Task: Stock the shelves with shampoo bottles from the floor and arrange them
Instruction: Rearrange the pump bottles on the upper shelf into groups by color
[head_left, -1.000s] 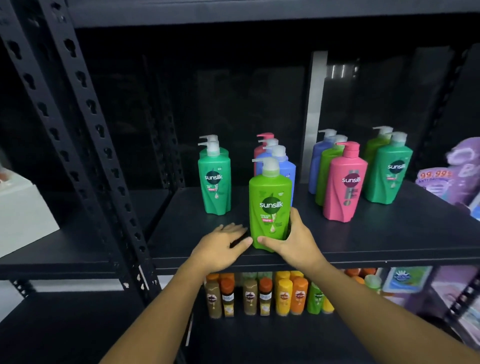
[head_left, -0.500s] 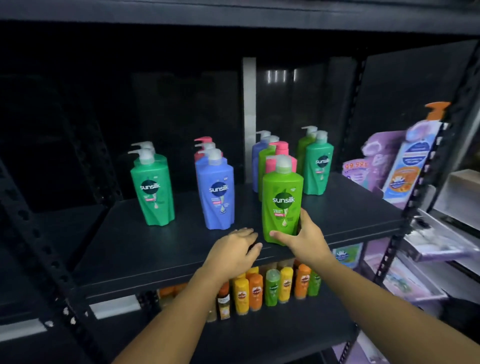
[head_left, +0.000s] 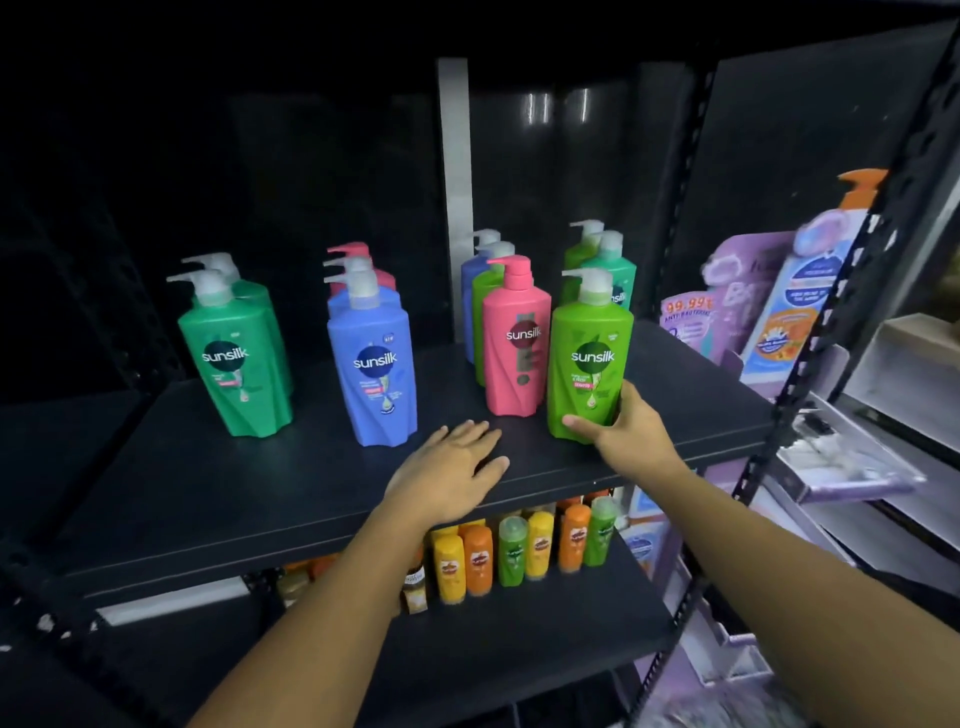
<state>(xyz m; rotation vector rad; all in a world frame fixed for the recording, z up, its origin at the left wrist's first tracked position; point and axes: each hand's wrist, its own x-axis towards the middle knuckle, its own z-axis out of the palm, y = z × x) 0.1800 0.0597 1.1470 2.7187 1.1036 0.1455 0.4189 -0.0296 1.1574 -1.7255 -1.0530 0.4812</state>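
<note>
The right grip (head_left: 626, 435) curls round the base of the light green bottle (head_left: 589, 358), steadying it upright on the shelf (head_left: 234, 493) just beside the pink bottle (head_left: 514, 338), probably to align the front row. The left grip (head_left: 452, 470) lies flat, fingers spread.

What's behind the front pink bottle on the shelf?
A light green bottle, then a blue bottle behind it. The pink bottle covers most of both; their labels are hidden.

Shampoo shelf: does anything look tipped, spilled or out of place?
Nothing tipped or spilled; every bottle stands upright. The colours are mixed, though: a pink pump shows behind the blue bottles, and the front pink bottle stands before a light green bottle and another blue one.
</note>
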